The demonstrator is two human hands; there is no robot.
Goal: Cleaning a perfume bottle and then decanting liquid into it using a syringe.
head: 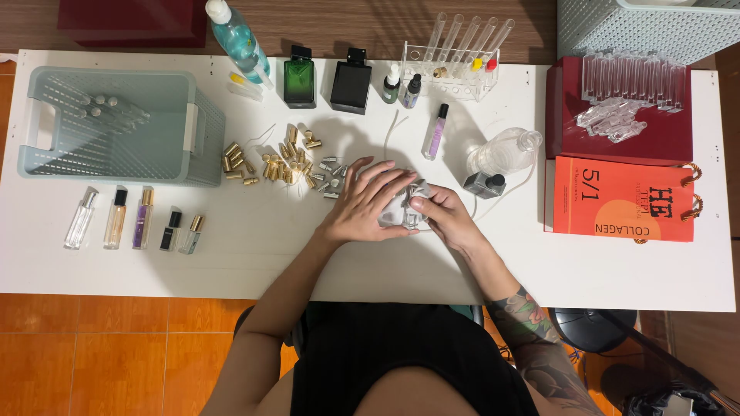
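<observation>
Both hands meet at table (pixel 231 254) centre, just right of gold cap pile (pixel 266 162). Left hand (pixel 366 202) cupped over small clear bottle (pixel 406 209), fingers curled on it. Right hand (pixel 447 216) pinches bottle's other side, thumb on top.

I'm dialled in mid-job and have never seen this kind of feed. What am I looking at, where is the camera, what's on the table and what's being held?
There is no machine here: a person works with two bare hands, filmed by one camera on their head that looks straight down. The left hand and right hand meet over a small clear glass bottle, both with a grip on it. On the white table lie a pile of gold caps, a row of slim spray bottles, a pale green basket, a green bottle, a black bottle, a rack of test tubes and an orange paper bag.
</observation>
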